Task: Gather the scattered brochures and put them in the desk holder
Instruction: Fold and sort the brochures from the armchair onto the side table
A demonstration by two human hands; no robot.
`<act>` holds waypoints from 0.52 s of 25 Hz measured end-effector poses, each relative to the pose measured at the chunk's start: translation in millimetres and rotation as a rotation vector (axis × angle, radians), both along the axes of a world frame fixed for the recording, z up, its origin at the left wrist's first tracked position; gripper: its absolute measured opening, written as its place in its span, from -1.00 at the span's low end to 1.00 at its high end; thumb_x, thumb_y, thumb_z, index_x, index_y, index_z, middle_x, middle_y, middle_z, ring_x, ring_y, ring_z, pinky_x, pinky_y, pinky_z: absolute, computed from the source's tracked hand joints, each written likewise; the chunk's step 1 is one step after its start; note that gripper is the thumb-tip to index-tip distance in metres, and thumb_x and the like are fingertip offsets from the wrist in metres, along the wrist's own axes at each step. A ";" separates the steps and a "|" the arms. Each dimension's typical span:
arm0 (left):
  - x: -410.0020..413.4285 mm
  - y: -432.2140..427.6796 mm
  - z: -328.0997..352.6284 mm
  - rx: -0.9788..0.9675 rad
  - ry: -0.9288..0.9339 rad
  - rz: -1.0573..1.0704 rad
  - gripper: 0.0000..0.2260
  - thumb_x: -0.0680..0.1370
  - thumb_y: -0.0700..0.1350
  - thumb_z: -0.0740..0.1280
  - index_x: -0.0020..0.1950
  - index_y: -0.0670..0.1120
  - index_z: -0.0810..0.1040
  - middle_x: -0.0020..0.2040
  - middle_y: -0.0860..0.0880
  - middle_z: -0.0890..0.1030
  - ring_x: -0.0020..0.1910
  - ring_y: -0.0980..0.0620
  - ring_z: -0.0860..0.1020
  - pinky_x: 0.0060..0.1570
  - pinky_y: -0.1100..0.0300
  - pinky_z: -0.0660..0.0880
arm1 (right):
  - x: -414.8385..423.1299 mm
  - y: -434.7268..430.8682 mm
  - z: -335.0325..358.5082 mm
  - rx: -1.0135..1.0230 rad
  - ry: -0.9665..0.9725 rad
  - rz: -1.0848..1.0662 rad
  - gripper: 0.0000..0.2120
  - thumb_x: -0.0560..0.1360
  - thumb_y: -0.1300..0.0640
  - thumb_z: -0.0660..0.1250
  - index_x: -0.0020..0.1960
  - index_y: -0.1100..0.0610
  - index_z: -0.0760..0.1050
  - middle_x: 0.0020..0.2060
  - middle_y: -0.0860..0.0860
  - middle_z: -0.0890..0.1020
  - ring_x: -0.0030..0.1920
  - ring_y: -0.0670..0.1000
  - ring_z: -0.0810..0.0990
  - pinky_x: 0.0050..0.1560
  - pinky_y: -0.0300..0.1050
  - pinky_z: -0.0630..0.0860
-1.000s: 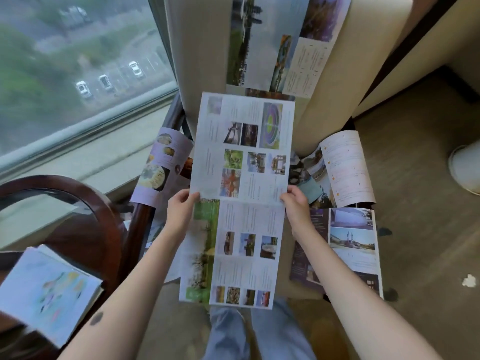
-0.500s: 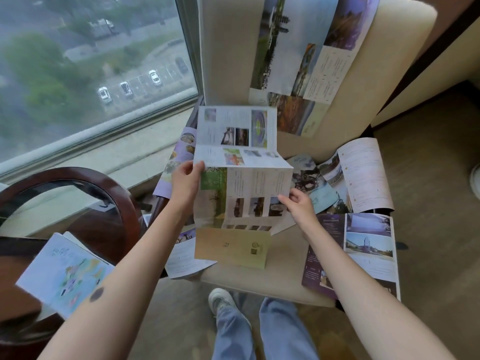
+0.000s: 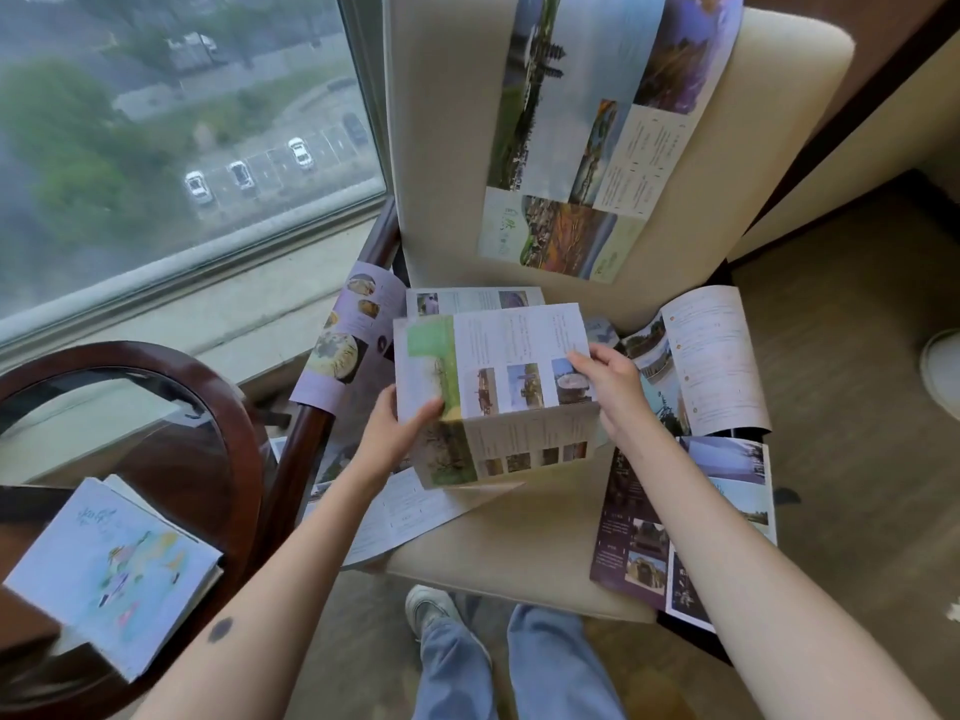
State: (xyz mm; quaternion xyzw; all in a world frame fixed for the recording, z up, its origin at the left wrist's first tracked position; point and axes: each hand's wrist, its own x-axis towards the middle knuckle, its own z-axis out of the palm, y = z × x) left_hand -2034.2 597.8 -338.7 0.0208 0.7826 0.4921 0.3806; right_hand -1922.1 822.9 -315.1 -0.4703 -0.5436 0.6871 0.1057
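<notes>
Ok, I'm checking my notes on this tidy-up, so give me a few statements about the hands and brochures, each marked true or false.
1. The left hand and right hand both grip the held brochure. True.
2. The held brochure is spread out flat. False: it is creased and partly folded over.
3. A large brochure lies against the chair back. True.
4. A brochure stack lies on the table. True.
5. The purple brochure lies on the table. False: it lies at the right edge of the seat.
</notes>
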 end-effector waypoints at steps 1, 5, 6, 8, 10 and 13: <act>4.9 -5.2 -4.3 0.035 -0.033 -0.014 -0.26 0.33 0.09 0.48 0.40 -0.08 0.23 0.31 -0.08 0.47 0.20 -0.04 0.51 0.16 -0.01 0.50 | -3.2 2.0 0.5 0.005 -0.016 0.006 -0.77 0.54 0.27 0.26 0.17 0.31 0.48 0.06 0.15 0.60 -0.08 0.01 0.60 -0.09 -0.19 0.57; 9.6 -18.6 -12.6 -0.095 0.531 -0.245 0.06 0.19 0.05 0.59 0.51 -0.05 0.02 0.44 -0.16 0.25 0.42 -0.10 0.23 0.40 -0.03 0.17 | -13.8 5.5 0.1 -0.017 -0.026 -0.030 -0.80 0.54 0.26 0.27 0.14 0.27 0.50 0.02 0.11 0.61 -0.07 0.01 0.60 -0.05 -0.16 0.55; 8.2 -17.5 -10.1 -0.174 0.797 -0.351 0.08 0.16 0.06 0.60 0.51 -0.07 0.05 0.43 -0.22 0.25 0.43 -0.15 0.19 0.40 -0.08 0.16 | -16.8 5.1 0.0 -0.032 -0.029 -0.039 -0.82 0.53 0.27 0.27 0.13 0.26 0.51 0.00 0.10 0.61 -0.12 -0.02 0.60 -0.09 -0.18 0.56; 5.1 -6.5 -0.7 -0.270 1.203 -0.554 0.05 0.09 0.10 0.61 0.45 -0.08 0.16 0.37 -0.28 0.36 0.40 -0.23 0.25 0.34 -0.25 0.24 | -24.4 3.3 0.5 -0.068 -0.060 -0.040 -0.86 0.53 0.26 0.28 0.08 0.21 0.52 -0.03 0.10 0.61 -0.19 -0.06 0.58 -0.18 -0.21 0.54; 2.9 11.7 6.3 -0.329 1.329 -0.711 -0.02 0.09 0.11 0.61 0.41 -0.09 0.26 0.32 -0.24 0.46 0.34 -0.24 0.39 0.28 -0.33 0.24 | -31.0 1.8 0.6 -0.099 -0.106 -0.017 -0.90 0.52 0.26 0.30 0.03 0.18 0.52 -0.04 0.12 0.62 -0.20 -0.03 0.58 -0.20 -0.18 0.53; 0.8 34.5 11.8 -0.340 1.247 -0.741 -0.26 0.21 -0.06 0.59 0.34 -0.11 0.43 0.29 -0.17 0.52 0.27 -0.20 0.49 0.28 -0.31 0.23 | -36.5 2.4 1.1 -0.121 -0.119 0.023 -0.89 0.51 0.26 0.31 0.02 0.19 0.54 -0.04 0.14 0.62 -0.18 0.00 0.59 -0.14 -0.13 0.54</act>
